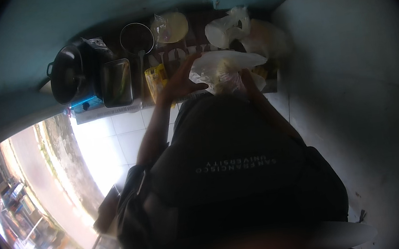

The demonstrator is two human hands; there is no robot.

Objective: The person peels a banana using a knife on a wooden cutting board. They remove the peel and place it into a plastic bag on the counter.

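A translucent white plastic bag (211, 63) with pale contents lies in front of me on the low work surface. My left hand (180, 81) is at the bag's left side. Its thumb and fingers are spread apart, and the fingertips reach the bag's edge. On the opposite side, my right hand (249, 82) rests against the bag. Its fingers are partly hidden by plastic and shadow, so its grip is unclear. Just left of my left hand stands a yellow packet (156, 79) bearing writing.
At the left, a dark lidded pot (66, 75) stands over a blue stove (88, 102). Beside it are a metal tray (117, 91) with a long green item and a round strainer (137, 38). A pale round item in clear plastic (175, 27) and another white bag (222, 31) sit behind.
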